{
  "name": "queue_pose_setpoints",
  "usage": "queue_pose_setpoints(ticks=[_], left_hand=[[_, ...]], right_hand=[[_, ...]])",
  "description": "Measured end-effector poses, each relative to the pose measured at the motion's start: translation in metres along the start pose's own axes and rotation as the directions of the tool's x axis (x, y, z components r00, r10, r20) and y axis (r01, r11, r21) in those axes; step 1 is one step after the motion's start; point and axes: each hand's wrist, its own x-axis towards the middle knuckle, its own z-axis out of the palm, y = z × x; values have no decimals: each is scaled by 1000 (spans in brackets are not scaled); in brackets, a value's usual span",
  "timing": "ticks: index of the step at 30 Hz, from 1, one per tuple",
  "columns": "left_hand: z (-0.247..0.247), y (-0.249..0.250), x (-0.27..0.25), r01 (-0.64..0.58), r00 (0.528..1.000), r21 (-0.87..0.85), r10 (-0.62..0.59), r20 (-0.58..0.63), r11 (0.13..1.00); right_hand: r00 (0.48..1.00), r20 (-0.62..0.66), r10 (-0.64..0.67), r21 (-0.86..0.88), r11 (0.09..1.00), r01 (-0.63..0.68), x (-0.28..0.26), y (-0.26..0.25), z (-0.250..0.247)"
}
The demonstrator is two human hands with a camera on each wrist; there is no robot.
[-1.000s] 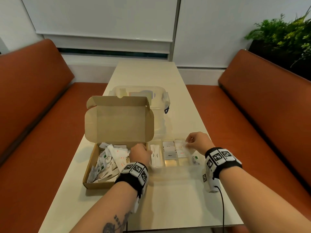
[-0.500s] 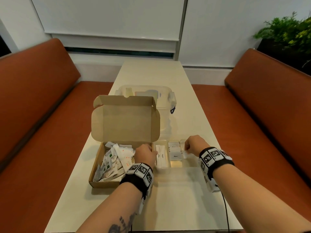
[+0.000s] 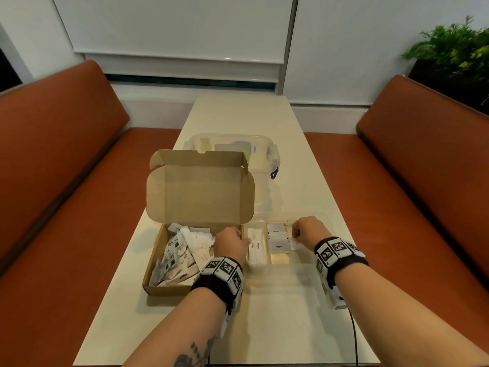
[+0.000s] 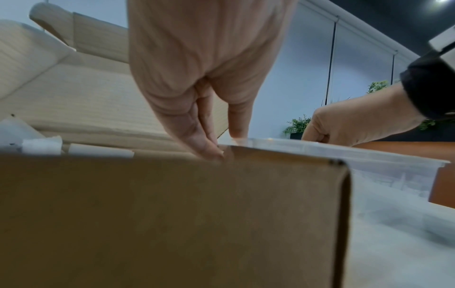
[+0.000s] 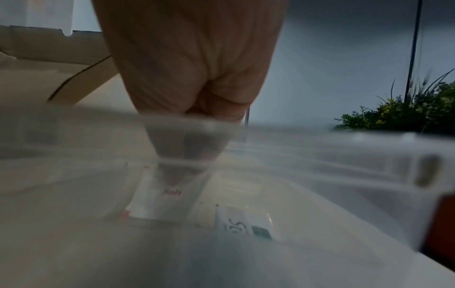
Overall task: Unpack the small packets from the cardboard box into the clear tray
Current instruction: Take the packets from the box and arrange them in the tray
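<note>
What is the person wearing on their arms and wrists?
Both forearms are bare, with no sleeves. Each wrist carries a black band ringed with white blocks printed with black square code markers. A thin black cable hangs from the right one. The left forearm bears a dark tattoo.

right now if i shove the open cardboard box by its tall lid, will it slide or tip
The cardboard box probably slides: it sits flat on the table and looks light, holding only paper packets. The upright lid is thin card, so it would likely flex or fold back first.
</note>
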Motion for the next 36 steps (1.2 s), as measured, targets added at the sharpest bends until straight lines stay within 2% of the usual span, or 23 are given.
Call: queue_pose_setpoints(ticks=[6, 17, 22, 26, 28, 31, 33, 36], left_hand=[[-1, 1, 0, 5, 1000, -2, -5, 7, 1000], [-2, 1, 1, 16, 999, 10, -17, 37, 1000], [-3, 0, 3, 1, 999, 2, -1, 49, 1000], [-14, -9, 6, -10, 1000, -39, 11, 15, 999], [-28, -16, 9, 11, 998, 62, -7, -56, 998], [-56, -31, 17, 110, 985, 309, -63, -158, 945], [-72, -43, 22, 185, 980, 355, -145, -137, 916], [-78, -58, 30, 227, 969, 411, -248, -3, 883]], right_hand=[[998, -45, -53, -24, 998, 52, -5, -1, 6], [999, -49, -22, -39, 999, 21, -5, -4, 9], [986, -165, -9, 33, 999, 15, -10, -19, -3], [961, -271, -50, 165, 981, 97, -21, -52, -15], [953, -289, -94, 223, 961, 163, -27, -73, -17], [948, -262, -180, 272, 929, 252, -35, -105, -11], [953, -201, -226, 298, 913, 280, -37, -125, 0], [956, -119, -268, 280, 915, 291, -37, -147, 22]])
